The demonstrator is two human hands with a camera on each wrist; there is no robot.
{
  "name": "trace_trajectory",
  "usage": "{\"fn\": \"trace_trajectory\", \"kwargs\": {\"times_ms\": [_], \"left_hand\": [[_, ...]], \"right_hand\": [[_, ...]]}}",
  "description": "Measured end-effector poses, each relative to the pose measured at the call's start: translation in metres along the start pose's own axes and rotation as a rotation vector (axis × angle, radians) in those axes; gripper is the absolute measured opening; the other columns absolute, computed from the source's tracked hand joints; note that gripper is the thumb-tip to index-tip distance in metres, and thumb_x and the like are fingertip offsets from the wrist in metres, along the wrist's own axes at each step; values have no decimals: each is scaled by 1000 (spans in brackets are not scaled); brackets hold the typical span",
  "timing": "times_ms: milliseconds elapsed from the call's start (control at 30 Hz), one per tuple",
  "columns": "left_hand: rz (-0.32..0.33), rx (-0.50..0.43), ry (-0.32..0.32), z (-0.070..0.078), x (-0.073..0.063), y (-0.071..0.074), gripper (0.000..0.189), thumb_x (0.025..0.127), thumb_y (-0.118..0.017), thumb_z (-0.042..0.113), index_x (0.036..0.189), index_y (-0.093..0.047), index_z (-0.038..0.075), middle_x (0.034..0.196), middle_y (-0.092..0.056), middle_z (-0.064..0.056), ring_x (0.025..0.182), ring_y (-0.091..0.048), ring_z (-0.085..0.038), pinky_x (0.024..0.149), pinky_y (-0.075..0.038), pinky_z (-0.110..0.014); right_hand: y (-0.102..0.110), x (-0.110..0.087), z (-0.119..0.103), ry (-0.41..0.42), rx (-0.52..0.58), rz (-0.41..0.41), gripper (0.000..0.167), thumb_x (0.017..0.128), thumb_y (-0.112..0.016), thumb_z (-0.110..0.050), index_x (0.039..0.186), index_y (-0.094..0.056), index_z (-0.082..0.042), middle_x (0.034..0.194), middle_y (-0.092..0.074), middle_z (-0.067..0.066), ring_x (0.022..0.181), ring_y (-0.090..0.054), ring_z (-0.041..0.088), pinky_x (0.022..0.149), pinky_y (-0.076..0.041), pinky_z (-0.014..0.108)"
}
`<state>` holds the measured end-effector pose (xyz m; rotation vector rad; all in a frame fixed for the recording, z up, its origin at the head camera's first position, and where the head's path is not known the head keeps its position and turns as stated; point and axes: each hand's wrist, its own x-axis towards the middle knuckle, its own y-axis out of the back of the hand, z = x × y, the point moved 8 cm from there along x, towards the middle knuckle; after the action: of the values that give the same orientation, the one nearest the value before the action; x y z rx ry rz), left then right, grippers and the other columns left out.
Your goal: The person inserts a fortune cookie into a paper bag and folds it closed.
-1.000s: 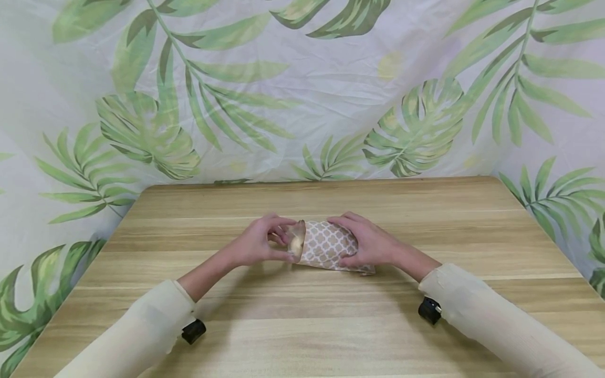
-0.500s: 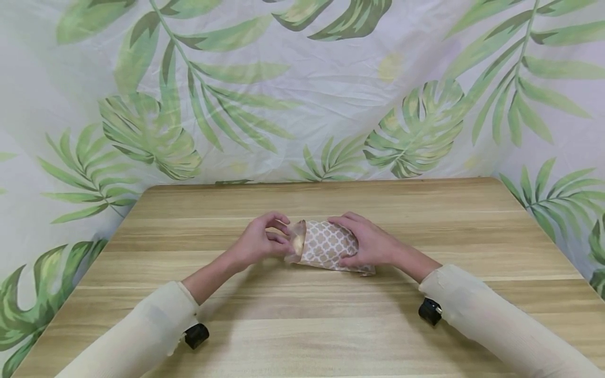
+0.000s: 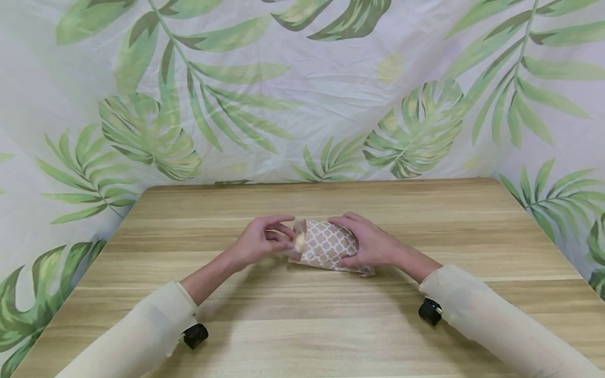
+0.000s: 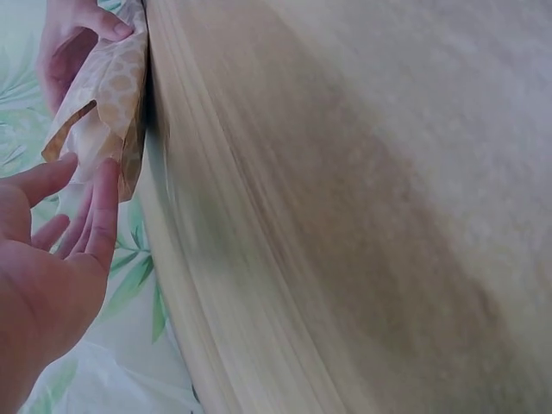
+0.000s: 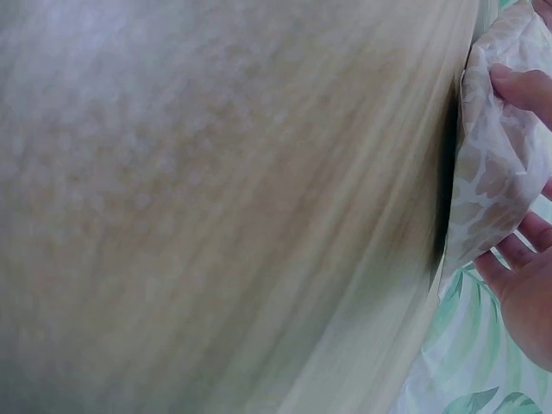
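A tan paper bag point(image 3: 328, 245) with a white lattice pattern lies on its side on the table, its mouth facing left. Inside the mouth shows a pale, cream-coloured rounded item point(image 3: 299, 242), possibly bread; most of it is hidden by the paper. My right hand point(image 3: 371, 243) grips the bag's closed end, thumb on the near side and fingers over the far side. At the mouth, my left hand point(image 3: 261, 240) has its fingers loosely extended toward the pale item. In the left wrist view, the left fingertips point(image 4: 105, 172) overlap the bag's opening; whether they touch the item I cannot tell.
The wooden table point(image 3: 302, 315) runs back to a leaf-printed cloth point(image 3: 331, 105) hanging behind and at both sides. A small black camera sits under each cream sleeve point(image 3: 137, 325).
My left hand let its fingertips leave the bag's mouth, drew back slightly left, then returned to the opening with fingers extended. The right hand and bag have stayed nearly still.
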<state>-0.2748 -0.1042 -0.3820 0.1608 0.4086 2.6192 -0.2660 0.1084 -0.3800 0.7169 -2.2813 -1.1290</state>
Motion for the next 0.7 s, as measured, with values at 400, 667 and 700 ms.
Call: {"fn": "trace_trajectory", "kwargs": {"times_ms": [400,667,700], "left_hand": [[-6,-110,83,-8,1,-8,47,85,-74,-13,129,-58,-14,115,-71,-28,91,-75,-20,80,-60,-29],[-54,-181,93,-10,1,-10,54,88,-68,-18,139,-50,-16,127,-66,-33,95,-75,-20,84,-60,-29],[-62,-183,94,-10,1,-10,56,89,-68,-18,141,-49,-16,128,-65,-32,96,-75,-20,85,-60,-29]], "right_hand": [[-2,2,2,-6,11,-7,93,71,-94,-23,150,-49,-1,129,-59,12,118,-58,27,104,-49,49],[-2,2,4,-6,21,-3,93,71,-94,-24,150,-50,-2,128,-59,11,117,-59,26,103,-49,48],[-2,2,4,-6,21,-4,93,71,-94,-24,150,-50,-2,128,-59,10,116,-59,25,102,-49,48]]}}
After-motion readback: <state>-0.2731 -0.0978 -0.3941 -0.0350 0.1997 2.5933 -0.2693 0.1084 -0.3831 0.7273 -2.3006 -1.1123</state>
